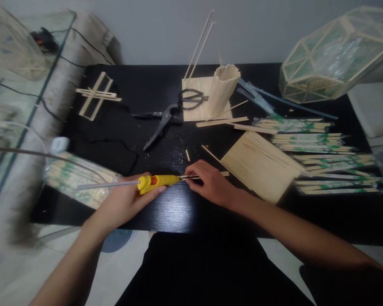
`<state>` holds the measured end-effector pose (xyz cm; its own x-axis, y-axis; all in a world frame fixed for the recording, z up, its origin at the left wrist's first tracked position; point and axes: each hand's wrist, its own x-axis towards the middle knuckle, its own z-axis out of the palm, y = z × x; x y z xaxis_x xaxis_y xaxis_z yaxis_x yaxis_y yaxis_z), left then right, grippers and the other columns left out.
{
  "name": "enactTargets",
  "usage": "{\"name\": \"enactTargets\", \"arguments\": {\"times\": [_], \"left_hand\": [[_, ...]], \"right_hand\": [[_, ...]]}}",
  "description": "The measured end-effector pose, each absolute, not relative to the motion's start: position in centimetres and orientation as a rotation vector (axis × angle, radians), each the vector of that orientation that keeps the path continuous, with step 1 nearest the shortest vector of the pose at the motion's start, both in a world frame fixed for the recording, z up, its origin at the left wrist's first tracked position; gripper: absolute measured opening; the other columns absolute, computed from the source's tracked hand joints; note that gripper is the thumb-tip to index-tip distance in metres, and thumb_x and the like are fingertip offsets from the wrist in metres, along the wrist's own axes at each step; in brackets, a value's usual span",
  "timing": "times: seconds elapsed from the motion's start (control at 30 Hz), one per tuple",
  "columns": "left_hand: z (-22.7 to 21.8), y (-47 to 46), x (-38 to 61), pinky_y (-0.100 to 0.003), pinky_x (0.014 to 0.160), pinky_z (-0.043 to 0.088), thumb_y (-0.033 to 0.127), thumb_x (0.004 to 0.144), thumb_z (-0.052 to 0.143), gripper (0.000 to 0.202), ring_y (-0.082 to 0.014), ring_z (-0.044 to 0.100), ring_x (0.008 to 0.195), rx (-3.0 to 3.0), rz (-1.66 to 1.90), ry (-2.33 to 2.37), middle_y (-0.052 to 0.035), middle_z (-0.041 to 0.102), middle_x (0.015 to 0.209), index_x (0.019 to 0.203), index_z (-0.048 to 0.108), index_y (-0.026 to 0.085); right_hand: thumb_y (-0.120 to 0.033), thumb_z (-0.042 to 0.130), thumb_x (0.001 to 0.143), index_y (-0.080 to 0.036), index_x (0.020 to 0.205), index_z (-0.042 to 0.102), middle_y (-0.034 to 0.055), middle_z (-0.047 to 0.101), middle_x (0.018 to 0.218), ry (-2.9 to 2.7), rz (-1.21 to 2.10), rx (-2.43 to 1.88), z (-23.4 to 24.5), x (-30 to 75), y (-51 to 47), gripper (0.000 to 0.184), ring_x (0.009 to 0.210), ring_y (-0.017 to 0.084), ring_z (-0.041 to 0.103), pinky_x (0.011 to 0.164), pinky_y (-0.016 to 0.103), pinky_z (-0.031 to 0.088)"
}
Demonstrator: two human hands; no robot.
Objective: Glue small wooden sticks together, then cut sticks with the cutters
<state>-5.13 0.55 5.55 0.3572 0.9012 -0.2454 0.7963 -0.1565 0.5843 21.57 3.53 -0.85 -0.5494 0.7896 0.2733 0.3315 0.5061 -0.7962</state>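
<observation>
My left hand [130, 197] is wrapped round a yellow hot glue gun [161, 182], a pale glue stick [108, 185] jutting from its rear. The gun's tip points right and meets my right hand's fingertips; whether it touches wood is too small to tell. Pinched in my right hand [210, 182] are thin wooden sticks [225, 174], their ends poking out to the right of the fingers. A short stick piece [187, 155] lies on the table just beyond this hand. To the right sits a flat wooden panel [264, 165] made of sticks, with loose sticks on it.
Black-handled scissors [162, 123] lie open behind my hands. Beyond stand a stick-built cylinder [223, 91] on a square base and, left, a crossed stick frame [97, 95]. Wrapped chopsticks [335, 161] lie right, another pack [76, 176] left. A geometric lantern frame [332, 55] stands back right.
</observation>
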Motion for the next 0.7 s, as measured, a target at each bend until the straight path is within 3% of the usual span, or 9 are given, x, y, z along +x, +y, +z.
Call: {"name": "enactTargets", "arguments": {"times": [0.4, 0.7], "left_hand": [[6.4, 0.5, -7.0, -0.032, 0.066, 0.050, 0.055, 0.094, 0.060, 0.032, -0.0201, 0.066, 0.068, 2.039, 0.209, 1.545, -0.0002, 0.073, 0.081, 0.085, 0.071, 0.027], [6.1, 0.5, -7.0, -0.033, 0.062, 0.049, 0.057, 0.095, 0.057, 0.033, -0.0215, 0.066, 0.067, 2.056, 0.173, 1.553, -0.0018, 0.073, 0.078, 0.090, 0.073, 0.028]], "right_hand": [[-0.012, 0.055, 0.097, -0.021, 0.098, 0.058, 0.0055, 0.067, 0.095, -2.117, 0.928, -0.917, -1.0, 21.6, 3.5, 0.010, 0.092, 0.019, 0.062, 0.084, 0.035, 0.053], [-0.011, 0.055, 0.096, -0.022, 0.098, 0.058, 0.0055, 0.068, 0.096, -2.127, 0.956, -0.941, -0.6, 21.6, 3.5, 0.012, 0.093, 0.019, 0.063, 0.085, 0.035, 0.053]]}}
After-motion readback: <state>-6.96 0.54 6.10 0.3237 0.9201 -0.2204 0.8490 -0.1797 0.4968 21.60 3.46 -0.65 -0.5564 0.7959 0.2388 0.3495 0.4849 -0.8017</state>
